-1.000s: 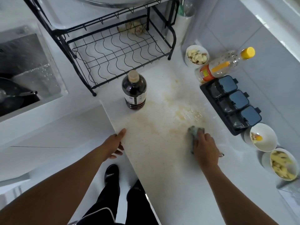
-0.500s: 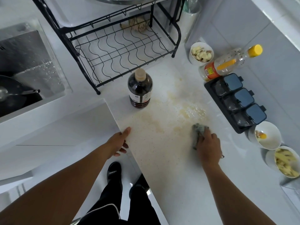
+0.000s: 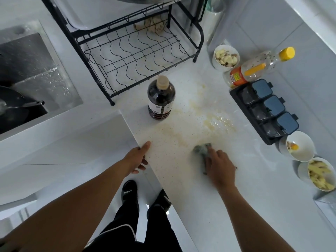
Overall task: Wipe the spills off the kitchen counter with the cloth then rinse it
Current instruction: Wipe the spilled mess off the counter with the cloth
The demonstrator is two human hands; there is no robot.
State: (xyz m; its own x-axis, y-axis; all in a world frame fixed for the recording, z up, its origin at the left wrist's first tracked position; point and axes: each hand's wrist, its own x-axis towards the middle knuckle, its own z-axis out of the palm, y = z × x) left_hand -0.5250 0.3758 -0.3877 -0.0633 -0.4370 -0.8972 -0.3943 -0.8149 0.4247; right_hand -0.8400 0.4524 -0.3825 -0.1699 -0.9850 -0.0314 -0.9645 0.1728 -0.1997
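A yellowish spill spreads over the white speckled counter, with a fainter brown smear to its left. My right hand presses a small grey-green cloth flat on the counter just below the spill; only the cloth's far end shows past my fingers. My left hand holds the counter's front edge, thumb on top and fingers curled under it. The steel sink lies at the far left with a dark pan in it.
A dark sauce bottle stands above the smear. A black wire dish rack sits behind it. Along the right wall: a garlic bowl, an oil bottle, a black seasoning box, two white bowls of food.
My right hand has slid the cloth leftward across the counter, below the yellow spill. My left hand stays on the counter edge.
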